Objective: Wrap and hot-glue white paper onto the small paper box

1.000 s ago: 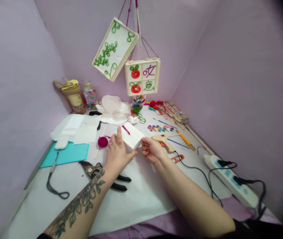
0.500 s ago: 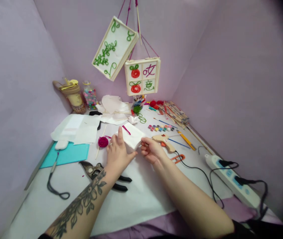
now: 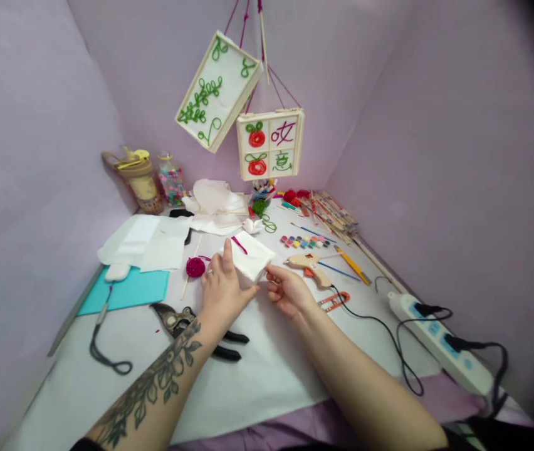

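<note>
Your left hand (image 3: pixel 224 285), spread wide, grips the white box (image 3: pixel 254 258) by its left side; your right hand (image 3: pixel 290 291) curls at the box's right corner, whether pinching I cannot tell; a magenta yarn ball (image 3: pixel 195 267) lies left of your left hand; a glue gun (image 3: pixel 305 262) lies just beyond your right.

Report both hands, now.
Left hand: open, fingers spread against the white box.
Right hand: closed, fingertips at the box's right corner; anything pinched can't be told.
</note>
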### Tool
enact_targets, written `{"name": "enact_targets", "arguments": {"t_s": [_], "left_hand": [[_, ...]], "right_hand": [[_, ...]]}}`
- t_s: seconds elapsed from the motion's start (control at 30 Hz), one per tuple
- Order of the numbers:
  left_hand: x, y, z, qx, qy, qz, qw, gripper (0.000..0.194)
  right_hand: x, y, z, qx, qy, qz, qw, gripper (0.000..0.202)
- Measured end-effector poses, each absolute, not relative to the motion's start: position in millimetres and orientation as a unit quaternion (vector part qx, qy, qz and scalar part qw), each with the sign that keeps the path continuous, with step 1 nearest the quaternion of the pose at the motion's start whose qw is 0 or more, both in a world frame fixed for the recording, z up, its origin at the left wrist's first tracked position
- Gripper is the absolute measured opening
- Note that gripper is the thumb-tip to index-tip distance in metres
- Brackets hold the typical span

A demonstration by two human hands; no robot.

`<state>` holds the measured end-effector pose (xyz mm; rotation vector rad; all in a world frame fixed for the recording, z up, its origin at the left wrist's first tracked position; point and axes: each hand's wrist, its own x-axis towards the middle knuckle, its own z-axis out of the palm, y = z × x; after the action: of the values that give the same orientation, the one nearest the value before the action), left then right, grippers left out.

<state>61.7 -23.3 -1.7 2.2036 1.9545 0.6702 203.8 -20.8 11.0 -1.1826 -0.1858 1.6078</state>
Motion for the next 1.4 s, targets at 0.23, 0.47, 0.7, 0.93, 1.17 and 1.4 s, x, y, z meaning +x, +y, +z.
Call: {"name": "enact_targets", "arguments": {"t_s": [0.23,0.47,0.7,0.93,1.17,1.4], "left_hand": [[62.5,-23.6,-1.0,0.731,0.644,0.220,0.055,0.116],[63.2,-24.8,1.7,0.727,0.647,0.222,0.060,0.116],[62.6,-24.0,1.1,0.723,0.652,0.219,0.062,0.117],[63.1,-25.0,4.1,0.722,0.657,0.208,0.068,0.116],[63.1,-24.9,3.6,0.723,0.656,0.207,0.071,0.118],[62.6,-22.7,1.7,0.723,0.655,0.206,0.080,0.117]], "right_hand": [[199.6,-19.2,15.0,-0.498,-0.084,0.686,0.524,0.016],[200.6,-16.3,8.0,-0.493,-0.122,0.676,0.534,0.016],[201.2,-19.4,4.4,-0.483,-0.167,0.672,0.536,0.031],[200.3,-28.8,7.1,-0.486,-0.172,0.674,0.529,0.030],[195.1,-27.7,10.1,-0.485,-0.167,0.676,0.529,0.021],[193.2,-26.0,5.8,-0.475,-0.180,0.679,0.530,0.024]]}}
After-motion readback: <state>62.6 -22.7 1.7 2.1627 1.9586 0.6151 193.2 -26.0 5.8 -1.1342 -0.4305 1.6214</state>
